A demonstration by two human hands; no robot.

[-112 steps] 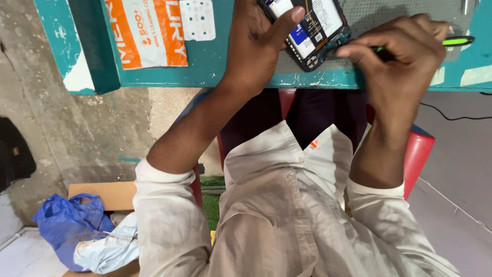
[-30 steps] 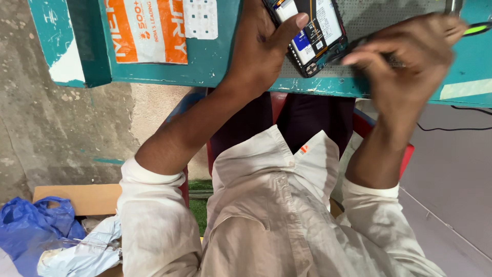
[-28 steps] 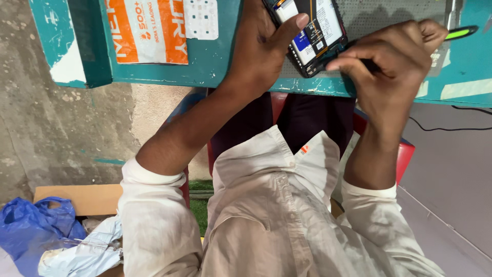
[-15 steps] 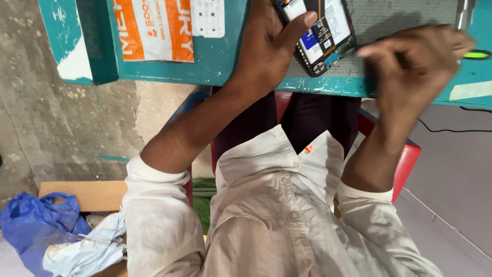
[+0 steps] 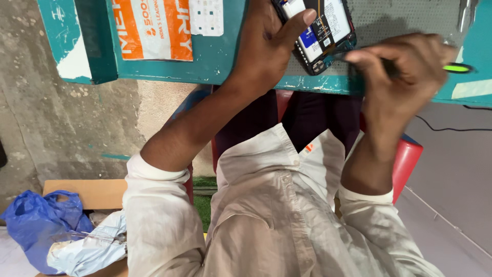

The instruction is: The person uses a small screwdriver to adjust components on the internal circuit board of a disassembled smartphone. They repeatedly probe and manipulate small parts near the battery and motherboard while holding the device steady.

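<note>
Two hands work at the near edge of a teal desk (image 5: pixel 215 56). The left hand (image 5: pixel 266 48) lies half curled on an opened phone (image 5: pixel 323 33), thumb pressed across its exposed insides, pinning it to a grey mat (image 5: pixel 405 23). The right hand (image 5: pixel 405 77), blurred, is closed around a tool with a green end (image 5: pixel 457 67), its tip at the phone's lower edge. Farther left on the desk lie an orange-and-white packet (image 5: pixel 154 28) and a small white sheet (image 5: pixel 206 16). Below left, a blue bag (image 5: pixel 38 225) rests against a cardboard box (image 5: pixel 92 191); a red stool (image 5: pixel 407 159) shows under the right arm.
</note>
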